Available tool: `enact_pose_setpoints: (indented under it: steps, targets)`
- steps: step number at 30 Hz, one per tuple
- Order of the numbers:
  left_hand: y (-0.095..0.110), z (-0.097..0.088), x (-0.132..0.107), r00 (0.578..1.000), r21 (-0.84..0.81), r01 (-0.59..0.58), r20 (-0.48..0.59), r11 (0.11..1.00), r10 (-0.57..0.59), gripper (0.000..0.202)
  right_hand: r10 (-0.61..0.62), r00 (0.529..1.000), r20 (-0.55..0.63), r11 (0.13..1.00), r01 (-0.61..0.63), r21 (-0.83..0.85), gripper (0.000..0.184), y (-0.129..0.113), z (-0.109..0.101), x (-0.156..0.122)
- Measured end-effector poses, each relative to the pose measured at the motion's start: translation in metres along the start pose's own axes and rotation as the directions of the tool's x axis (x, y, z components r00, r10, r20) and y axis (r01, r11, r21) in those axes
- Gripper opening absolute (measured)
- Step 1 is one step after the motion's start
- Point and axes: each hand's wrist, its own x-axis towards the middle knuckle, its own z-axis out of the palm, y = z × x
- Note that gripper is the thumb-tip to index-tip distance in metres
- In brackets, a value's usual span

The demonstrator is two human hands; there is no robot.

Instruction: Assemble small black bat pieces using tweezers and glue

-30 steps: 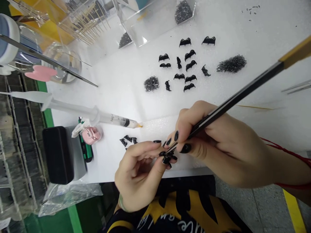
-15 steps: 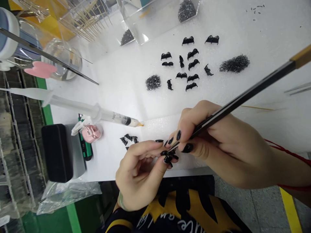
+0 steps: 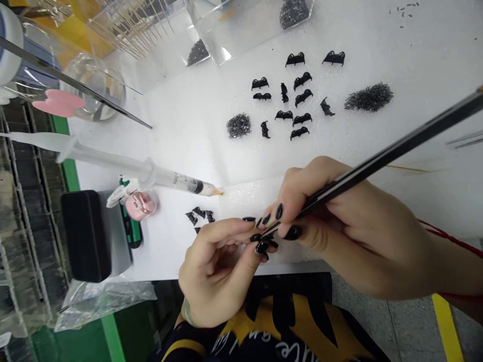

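Observation:
Between the thumb and fingers of my left hand (image 3: 219,274) is a small black plastic part (image 3: 255,237), mostly hidden by the fingertips. My right hand (image 3: 347,231) is closed round a pair of dark tweezers (image 3: 370,166), held like a pen. Their tips reach down to the black part, and the fingertips of both hands nearly meet there. Several similar black parts (image 3: 284,115) lie spread on the white table beyond my hands, and a few more (image 3: 198,212) sit left of my left hand. Two piles of tiny black pieces (image 3: 238,125) flank the spread parts.
A syringe (image 3: 177,180) with an orange tip points toward my hands from the left. Beside it are a pink case (image 3: 139,205) and a black box (image 3: 86,236). Clear trays (image 3: 241,37), thin wooden sticks (image 3: 141,30) and another tweezers (image 3: 94,95) lie at the upper left.
My hands stay nearly in place, with the tweezers' tips still at the black part. The tweezers' rear end sits slightly lower in view, and the table items shift a little with the camera.

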Motion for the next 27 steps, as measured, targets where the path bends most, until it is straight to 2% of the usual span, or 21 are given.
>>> enact_pose_setpoints:
  steps: [3, 8, 13, 18, 23, 27]
  targets:
    - [-0.0011, 0.0038, -0.0001, 0.997, -0.04, -0.076, 0.004, 0.996, 0.076, 0.044, -0.003, 1.0, -0.007, 1.0, 0.003, -0.001, 0.016, 0.0002, 0.0004, -0.0006]
    - [0.0012, 0.0059, 0.0002, 0.999, -0.018, -0.049, -0.023, 0.999, 0.048, 0.038, 0.0, 1.0, -0.006, 1.0, 0.0, -0.026, 0.017, -0.0002, -0.0007, -0.0014]
    - [0.0004, 0.0016, 0.0009, 0.995, -0.078, -0.066, 0.07, 0.995, 0.071, 0.051, 0.037, 0.999, -0.02, 0.999, -0.037, 0.002, 0.014, -0.0005, -0.0008, -0.0017]
    - [-0.0004, 0.0025, -0.0001, 0.998, -0.1, -0.033, 0.047, 0.994, 0.038, 0.047, 0.035, 0.999, -0.035, 0.999, -0.034, 0.015, 0.016, 0.0003, -0.0005, -0.0028]
    - [-0.0026, 0.0021, 0.0015, 0.99, -0.111, -0.104, 0.082, 0.988, 0.113, 0.053, 0.026, 0.999, -0.025, 0.999, -0.026, 0.034, 0.016, 0.0018, -0.0011, -0.0038]
    - [-0.0043, 0.0016, 0.003, 0.984, -0.142, -0.137, 0.096, 0.98, 0.152, 0.056, 0.053, 0.999, -0.001, 0.99, -0.052, 0.129, 0.024, 0.003, -0.0016, -0.004]
